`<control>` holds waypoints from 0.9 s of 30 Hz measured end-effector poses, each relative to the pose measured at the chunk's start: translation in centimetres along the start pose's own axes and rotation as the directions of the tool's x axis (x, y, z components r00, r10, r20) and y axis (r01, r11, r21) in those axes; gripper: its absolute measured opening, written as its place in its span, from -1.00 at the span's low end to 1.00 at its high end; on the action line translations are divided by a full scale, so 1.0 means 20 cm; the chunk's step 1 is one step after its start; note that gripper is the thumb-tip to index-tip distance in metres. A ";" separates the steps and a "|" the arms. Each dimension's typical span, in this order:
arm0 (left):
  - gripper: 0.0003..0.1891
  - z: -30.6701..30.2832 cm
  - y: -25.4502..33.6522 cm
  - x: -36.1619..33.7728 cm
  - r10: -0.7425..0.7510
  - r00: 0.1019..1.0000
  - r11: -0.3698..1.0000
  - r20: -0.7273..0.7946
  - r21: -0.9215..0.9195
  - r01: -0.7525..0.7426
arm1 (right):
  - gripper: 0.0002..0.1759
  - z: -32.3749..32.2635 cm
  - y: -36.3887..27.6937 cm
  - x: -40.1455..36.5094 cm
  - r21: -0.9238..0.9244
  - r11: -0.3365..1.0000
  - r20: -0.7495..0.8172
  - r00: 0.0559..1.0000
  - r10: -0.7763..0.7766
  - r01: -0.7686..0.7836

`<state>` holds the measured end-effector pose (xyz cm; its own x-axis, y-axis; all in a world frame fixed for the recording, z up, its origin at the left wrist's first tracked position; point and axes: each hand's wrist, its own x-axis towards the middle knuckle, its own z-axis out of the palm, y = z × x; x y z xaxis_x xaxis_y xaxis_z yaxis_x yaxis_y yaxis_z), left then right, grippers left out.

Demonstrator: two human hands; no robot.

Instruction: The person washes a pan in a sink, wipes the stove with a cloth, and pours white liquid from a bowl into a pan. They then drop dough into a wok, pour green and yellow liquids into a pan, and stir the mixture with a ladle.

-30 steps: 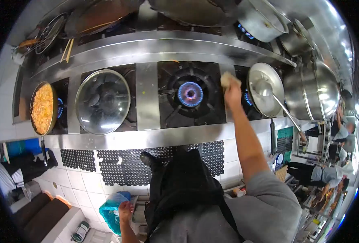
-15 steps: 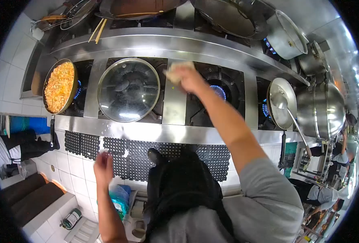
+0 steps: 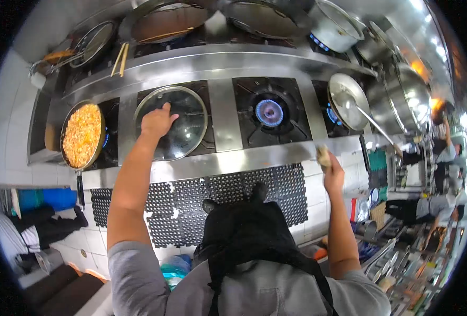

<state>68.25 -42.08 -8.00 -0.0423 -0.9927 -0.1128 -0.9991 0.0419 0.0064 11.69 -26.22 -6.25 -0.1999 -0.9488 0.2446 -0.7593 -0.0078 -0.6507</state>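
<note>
My left hand (image 3: 158, 120) is over the middle of a round glass lid (image 3: 188, 134) and covers its knob. The thumb and a finger show at the far side, curled about the spot where the knob is; the grip itself is mostly hidden. The lid lies over a burner, and whatever is beneath it is hard to make out. Off to the right, in front of the stove edge, my right hand (image 3: 334, 176) is closed on a folded beige cloth (image 3: 323, 156).
Left of the lid, a pan of orange-coloured chopped food (image 3: 81, 136) sits on a flame. A bare burner (image 3: 269, 112) burns between the lid and a pale pan (image 3: 344, 95) holding a ladle (image 3: 373, 120). Large pans and pots line the back. Other people stand at both sides.
My right hand has drawn back from the steel strip beside the lid toward the lower right, still with the cloth. My left hand has risen from over the floor mat onto the lid.
</note>
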 end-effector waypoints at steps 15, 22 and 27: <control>-0.65 -0.58 1.82 -0.87 0.386 0.911 0.922 -0.144 0.071 -0.380 | -0.42 0.01 0.59 -0.81 0.303 0.940 0.265 0.962 0.072 -0.154; -0.64 0.45 3.40 -1.14 0.759 0.624 0.650 0.184 -0.260 -0.714 | -0.53 -0.18 1.47 -1.70 -0.112 0.308 0.425 0.235 0.874 -0.945; -0.56 1.48 4.14 -1.08 0.806 0.516 0.577 0.292 -0.188 -0.795 | -0.57 0.10 1.59 -2.06 0.071 0.076 0.312 0.094 0.946 -0.995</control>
<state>-13.60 -13.74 -34.49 -0.8272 -0.4454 -0.3426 -0.5425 0.7919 0.2803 -3.13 11.93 -38.44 -0.5437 -0.1950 -0.8163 0.1856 0.9206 -0.3436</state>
